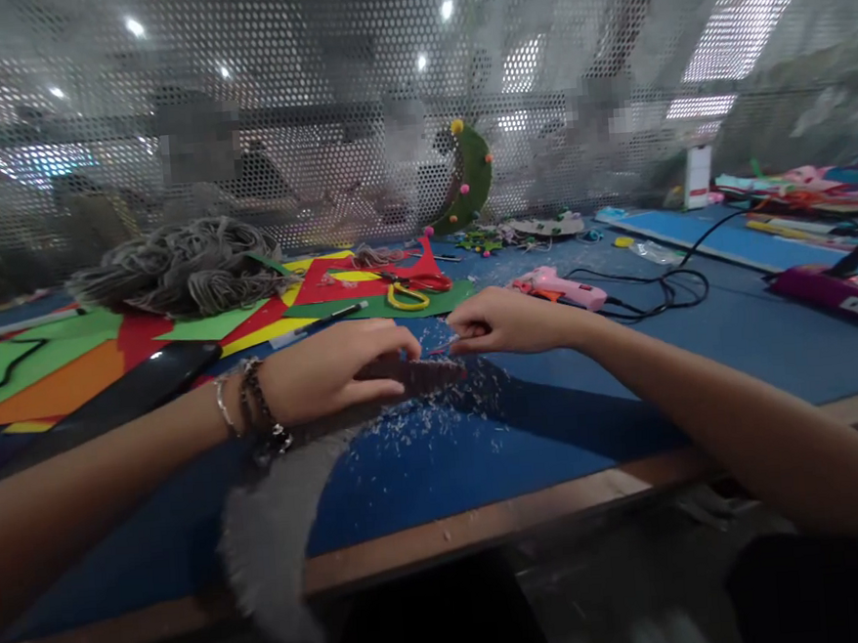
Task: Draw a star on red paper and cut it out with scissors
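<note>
A curved grey fuzzy crescent (275, 538) lies along the table's near side, one end hanging past the edge. My left hand (337, 372) is on its far part, with fingers and thumb around it and its narrow tip showing to the right. My right hand (502, 321) is closed in a pinch just above that tip. Something thin and reddish pokes out from its fingers, too small to name. Short pale fibre scraps (436, 424) are scattered on the blue tabletop (398, 505) beneath both hands.
Beyond my hands lie yellow-and-red scissors (408, 294), a pen (318, 323) and coloured sheets (57, 372). Grey yarn (190, 265) is heaped left. A pink glue gun (559, 289) with a black cord and a purple power strip (838, 293) are right. A green crescent (472, 176) leans against the mesh.
</note>
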A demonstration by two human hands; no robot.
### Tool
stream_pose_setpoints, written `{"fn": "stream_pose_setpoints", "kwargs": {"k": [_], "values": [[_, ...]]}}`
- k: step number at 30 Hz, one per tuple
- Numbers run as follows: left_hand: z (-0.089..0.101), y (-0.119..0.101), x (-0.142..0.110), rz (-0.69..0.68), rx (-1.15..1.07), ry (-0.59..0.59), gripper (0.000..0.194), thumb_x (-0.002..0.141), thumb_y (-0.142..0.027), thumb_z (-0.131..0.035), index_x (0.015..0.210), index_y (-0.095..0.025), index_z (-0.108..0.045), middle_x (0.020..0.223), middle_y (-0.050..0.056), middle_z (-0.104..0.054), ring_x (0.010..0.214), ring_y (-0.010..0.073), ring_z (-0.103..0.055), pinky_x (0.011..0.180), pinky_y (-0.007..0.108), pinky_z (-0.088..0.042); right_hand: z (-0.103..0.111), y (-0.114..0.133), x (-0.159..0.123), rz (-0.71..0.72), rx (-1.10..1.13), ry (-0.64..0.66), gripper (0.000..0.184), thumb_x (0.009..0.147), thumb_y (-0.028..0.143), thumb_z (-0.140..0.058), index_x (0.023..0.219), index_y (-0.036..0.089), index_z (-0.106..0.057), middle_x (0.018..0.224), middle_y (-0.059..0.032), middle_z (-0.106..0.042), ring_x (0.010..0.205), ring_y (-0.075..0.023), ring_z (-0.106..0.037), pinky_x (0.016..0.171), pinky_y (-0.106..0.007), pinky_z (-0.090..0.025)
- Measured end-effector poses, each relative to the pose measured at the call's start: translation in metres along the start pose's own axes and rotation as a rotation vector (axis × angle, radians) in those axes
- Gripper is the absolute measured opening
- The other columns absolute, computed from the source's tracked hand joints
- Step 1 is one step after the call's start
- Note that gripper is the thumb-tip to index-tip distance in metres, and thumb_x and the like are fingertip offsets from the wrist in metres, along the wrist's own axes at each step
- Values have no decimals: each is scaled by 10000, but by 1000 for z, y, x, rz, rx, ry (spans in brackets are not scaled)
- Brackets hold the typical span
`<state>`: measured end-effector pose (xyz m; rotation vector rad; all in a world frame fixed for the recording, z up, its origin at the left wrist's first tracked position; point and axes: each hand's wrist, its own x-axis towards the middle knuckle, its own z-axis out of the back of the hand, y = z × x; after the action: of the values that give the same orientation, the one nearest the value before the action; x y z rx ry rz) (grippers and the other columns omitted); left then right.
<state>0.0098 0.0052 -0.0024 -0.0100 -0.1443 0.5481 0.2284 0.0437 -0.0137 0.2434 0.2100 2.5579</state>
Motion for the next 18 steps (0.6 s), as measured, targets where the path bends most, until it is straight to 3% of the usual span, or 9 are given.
{"fn": "stream_pose_setpoints", "kwargs": {"k": [5,9,11,12,14,18], "values": [[23,-8,3,-187,132,-101,195,867,-218,-367,889,-170,-555,801,26,-528,684,111,-500,595,195,-381,14,4,-8,9,87,-137,400,792,308,-508,538,178,-228,529,71,-213,495,-57,-204,481,-201,-187],[41,-17,1,-223,385,-280,387,907,-325,-267,746,-169,-582,613,-9,-511,519,100,-461,480,213,-330,22,9,-14,13,223,-229,369,788,321,-512,535,174,-288,526,72,-229,485,-51,-215,458,-198,-192],[42,-20,-1,-450,596,-345,362,911,-257,-267,771,-185,-593,633,-18,-550,555,104,-486,511,225,-343,23,10,-16,32,290,-275,369,784,327,-514,531,176,-291,520,70,-245,482,-50,-231,458,-200,-204],[39,-21,-2,-562,714,-403,339,899,-152,-269,812,-201,-593,660,-29,-569,578,103,-489,543,234,-353,24,10,-16,36,315,-289,372,783,330,-515,532,178,-286,520,69,-252,484,-51,-239,461,-200,-210],[26,-18,-3,-695,830,-490,262,872,-116,-359,795,-192,-597,629,-45,-556,567,96,-462,545,235,-354,22,9,-17,35,338,-272,380,781,334,-520,531,179,-278,517,69,-253,489,-52,-246,468,-198,-222],[-14,-2,-8,-760,783,-380,336,875,-57,-312,782,-211,-597,644,-54,-586,563,74,-478,561,213,-380,10,3,-14,40,297,-70,366,787,343,-515,535,167,-317,521,67,-259,493,-51,-265,478,-190,-236]]}}
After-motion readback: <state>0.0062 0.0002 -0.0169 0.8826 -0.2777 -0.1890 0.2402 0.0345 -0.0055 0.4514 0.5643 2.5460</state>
